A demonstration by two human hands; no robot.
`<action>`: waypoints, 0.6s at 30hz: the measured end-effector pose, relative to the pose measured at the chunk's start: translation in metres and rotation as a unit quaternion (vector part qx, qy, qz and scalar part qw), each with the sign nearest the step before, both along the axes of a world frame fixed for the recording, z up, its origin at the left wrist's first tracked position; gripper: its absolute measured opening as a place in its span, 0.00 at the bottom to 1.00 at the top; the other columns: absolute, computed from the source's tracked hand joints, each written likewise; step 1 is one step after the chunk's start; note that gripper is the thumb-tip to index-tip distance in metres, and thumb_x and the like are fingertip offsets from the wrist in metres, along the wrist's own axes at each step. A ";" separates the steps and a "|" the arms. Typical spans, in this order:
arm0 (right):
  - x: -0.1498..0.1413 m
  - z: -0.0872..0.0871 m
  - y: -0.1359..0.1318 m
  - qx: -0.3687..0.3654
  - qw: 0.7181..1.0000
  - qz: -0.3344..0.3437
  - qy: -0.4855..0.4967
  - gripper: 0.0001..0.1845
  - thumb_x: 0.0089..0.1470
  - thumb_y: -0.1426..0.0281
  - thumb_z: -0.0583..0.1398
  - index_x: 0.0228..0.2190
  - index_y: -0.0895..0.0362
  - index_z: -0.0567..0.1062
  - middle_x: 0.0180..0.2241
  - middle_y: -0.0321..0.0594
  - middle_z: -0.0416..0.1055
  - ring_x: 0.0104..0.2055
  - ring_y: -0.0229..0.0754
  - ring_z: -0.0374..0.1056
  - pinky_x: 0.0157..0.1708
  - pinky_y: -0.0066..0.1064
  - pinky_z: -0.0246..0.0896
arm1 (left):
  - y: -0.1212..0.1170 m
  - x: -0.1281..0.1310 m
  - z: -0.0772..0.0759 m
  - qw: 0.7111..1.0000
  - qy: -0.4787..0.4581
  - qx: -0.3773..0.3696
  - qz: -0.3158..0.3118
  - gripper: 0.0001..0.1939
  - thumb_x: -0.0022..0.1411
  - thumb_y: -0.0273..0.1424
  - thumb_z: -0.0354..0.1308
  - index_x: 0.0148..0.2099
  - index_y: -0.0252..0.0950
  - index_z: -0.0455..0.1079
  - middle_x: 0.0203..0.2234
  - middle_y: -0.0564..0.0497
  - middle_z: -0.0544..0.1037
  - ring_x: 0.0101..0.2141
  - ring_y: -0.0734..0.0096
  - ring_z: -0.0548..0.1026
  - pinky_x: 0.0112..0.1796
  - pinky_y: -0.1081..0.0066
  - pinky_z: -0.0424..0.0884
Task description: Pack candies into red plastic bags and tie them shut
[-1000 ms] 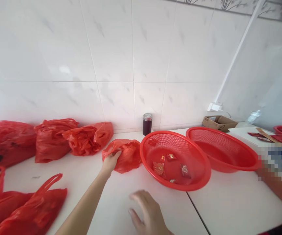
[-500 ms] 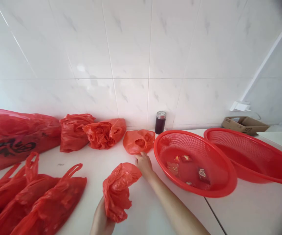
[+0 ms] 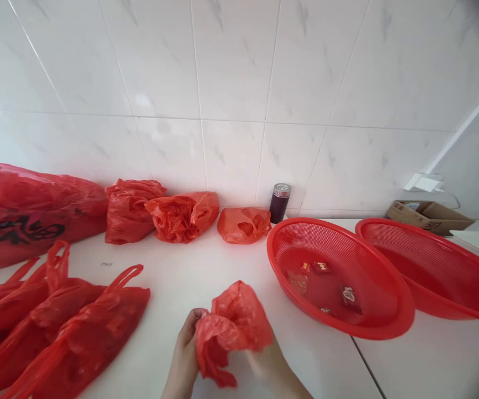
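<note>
A crumpled red plastic bag (image 3: 233,324) is held above the white table, near the front. My left hand (image 3: 187,346) is closed on its left edge, with thumb and fingers pinching the film. On the bag's right side, my right hand (image 3: 259,357) is partly covered by the plastic and smeared by motion. Its fingers are hidden, so I cannot tell whether they grip the film or reach inside. Several filled red carrier bags (image 3: 85,338) lie at the left with their handles up.
Along the tiled wall stand a large red bag (image 3: 35,216), bunched red bags (image 3: 181,216) and a small bag (image 3: 243,224). A dark flask (image 3: 279,204) is behind a red basket (image 3: 405,321) holding several packets. Further right are a second basket (image 3: 442,310) and a cardboard box (image 3: 430,217).
My right hand has drawn back from the small bag by the wall to the bag in my left hand. That bag has moved slightly right, and the view has shifted.
</note>
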State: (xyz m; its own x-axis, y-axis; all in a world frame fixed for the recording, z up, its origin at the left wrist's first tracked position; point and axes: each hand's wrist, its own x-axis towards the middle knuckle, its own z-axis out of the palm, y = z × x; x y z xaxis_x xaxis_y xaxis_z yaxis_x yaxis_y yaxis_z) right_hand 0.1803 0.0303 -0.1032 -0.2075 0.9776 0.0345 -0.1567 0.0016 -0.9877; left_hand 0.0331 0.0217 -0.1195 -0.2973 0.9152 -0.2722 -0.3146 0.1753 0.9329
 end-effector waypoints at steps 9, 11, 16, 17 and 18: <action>0.039 0.029 0.000 -0.063 0.965 -0.094 0.235 0.17 0.53 0.58 0.64 0.26 0.55 0.64 0.20 0.28 0.58 0.23 0.32 0.62 0.28 0.25 0.61 | 0.009 -0.048 -0.012 0.979 -0.134 0.010 0.156 0.19 0.41 0.37 0.71 0.30 0.36 0.66 0.20 0.60 0.69 0.19 0.80 0.66 0.21 0.80 0.65; 0.041 0.031 0.000 -0.074 0.965 -0.106 0.229 0.17 0.53 0.57 0.63 0.28 0.54 0.63 0.20 0.28 0.60 0.23 0.33 0.63 0.27 0.26 0.62 | 0.009 -0.049 -0.008 0.975 -0.158 0.007 0.154 0.15 0.45 0.33 0.69 0.30 0.36 0.66 0.21 0.59 0.71 0.19 0.78 0.68 0.21 0.79 0.66; 0.036 0.039 -0.017 0.031 0.973 -0.218 0.072 0.11 0.59 0.60 0.57 0.37 0.52 0.64 0.39 0.40 0.70 0.31 0.40 0.71 0.34 0.36 0.68 | 0.005 -0.045 0.007 0.971 -0.140 -0.025 0.192 0.08 0.53 0.29 0.63 0.30 0.36 0.65 0.19 0.58 0.70 0.17 0.75 0.68 0.19 0.76 0.67; 0.031 0.041 -0.023 0.103 0.970 -0.219 0.016 0.08 0.59 0.62 0.56 0.38 0.52 0.65 0.41 0.41 0.69 0.34 0.41 0.71 0.36 0.36 0.68 | 0.004 -0.043 0.010 0.970 -0.131 -0.026 0.206 0.08 0.54 0.29 0.62 0.30 0.36 0.65 0.19 0.58 0.70 0.17 0.76 0.68 0.19 0.77 0.67; 0.024 0.042 -0.030 0.181 0.963 -0.194 -0.047 0.05 0.59 0.65 0.56 0.38 0.52 0.66 0.42 0.42 0.69 0.38 0.42 0.70 0.39 0.36 0.68 | 0.003 -0.040 0.011 0.969 -0.123 -0.028 0.213 0.07 0.55 0.29 0.62 0.30 0.36 0.65 0.19 0.58 0.70 0.17 0.76 0.68 0.19 0.77 0.67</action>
